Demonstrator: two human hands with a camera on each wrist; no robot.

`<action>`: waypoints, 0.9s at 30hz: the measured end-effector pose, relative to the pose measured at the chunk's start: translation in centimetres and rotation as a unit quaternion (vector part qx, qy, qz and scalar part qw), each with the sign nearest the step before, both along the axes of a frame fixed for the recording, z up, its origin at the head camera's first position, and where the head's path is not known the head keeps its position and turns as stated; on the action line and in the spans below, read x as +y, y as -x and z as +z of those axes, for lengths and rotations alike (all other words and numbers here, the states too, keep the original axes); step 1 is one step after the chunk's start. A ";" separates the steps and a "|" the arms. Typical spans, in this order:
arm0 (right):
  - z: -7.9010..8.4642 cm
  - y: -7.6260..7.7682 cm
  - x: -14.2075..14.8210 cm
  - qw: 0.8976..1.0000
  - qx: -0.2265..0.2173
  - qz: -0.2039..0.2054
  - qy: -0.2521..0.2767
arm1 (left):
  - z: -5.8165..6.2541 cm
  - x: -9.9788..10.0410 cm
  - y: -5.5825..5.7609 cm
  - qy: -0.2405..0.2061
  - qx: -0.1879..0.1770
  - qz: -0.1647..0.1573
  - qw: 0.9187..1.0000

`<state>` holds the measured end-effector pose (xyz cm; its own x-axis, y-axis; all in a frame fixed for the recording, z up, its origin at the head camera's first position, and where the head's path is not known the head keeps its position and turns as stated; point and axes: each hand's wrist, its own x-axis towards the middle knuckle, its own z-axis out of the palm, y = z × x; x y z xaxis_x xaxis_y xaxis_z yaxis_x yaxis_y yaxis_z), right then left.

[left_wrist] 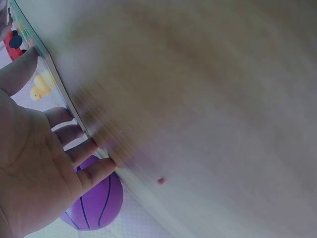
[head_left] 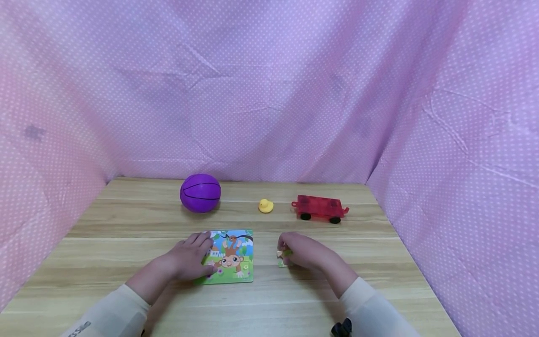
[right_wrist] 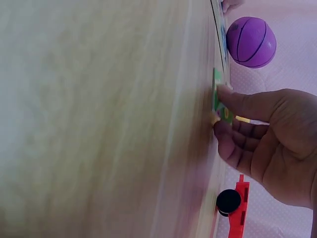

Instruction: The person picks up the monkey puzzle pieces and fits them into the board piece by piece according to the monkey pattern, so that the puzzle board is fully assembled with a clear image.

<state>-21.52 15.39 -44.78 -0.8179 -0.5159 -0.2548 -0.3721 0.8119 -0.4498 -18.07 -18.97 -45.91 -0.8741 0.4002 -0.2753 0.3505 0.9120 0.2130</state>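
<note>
My left hand [head_left: 190,258] lies at the left side of a square jigsaw puzzle board [head_left: 231,276] with a cartoon monkey on a green and blue scene. In the left wrist view its fingers [left_wrist: 81,148] are nearly straight, with their tips at the table and the thumb at the board's edge. To the right of the board, my right hand [head_left: 306,252] pinches a small green jigsaw puzzle piece [head_left: 281,263] between thumb and fingers, low over the table. The right wrist view shows this puzzle piece [right_wrist: 217,101] held on edge, partly covered by the fingertips.
Behind the board sits a purple ball [head_left: 200,193] with black lines. A yellow toy duck [head_left: 265,206] stands in the back middle, and a red toy wagon [head_left: 320,207] with black wheels is behind the right hand. Pink dotted cloth [head_left: 252,117] encloses the wooden table [head_left: 126,210].
</note>
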 end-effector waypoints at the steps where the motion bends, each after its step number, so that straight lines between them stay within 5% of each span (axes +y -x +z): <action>1: 0.0 0.1 -0.1 1.000 0.000 0.006 0.007 | 0.0 0.0 0.0 0.000 -0.001 0.000 1.000; 18: 0.5 0.9 -5.3 0.988 -0.053 0.070 0.128 | 0.4 0.0 -0.2 -0.001 -0.003 -0.001 1.000; 27: -0.9 0.7 -8.8 0.990 -0.036 0.098 0.091 | 0.1 0.0 0.0 0.000 0.006 -0.004 1.000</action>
<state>-22.25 6.58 -45.70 -0.6800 -0.7063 -0.1971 -0.4763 0.6298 -0.6136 -18.06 -18.98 -45.85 -0.8741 0.4077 -0.2640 0.3610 0.9090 0.2083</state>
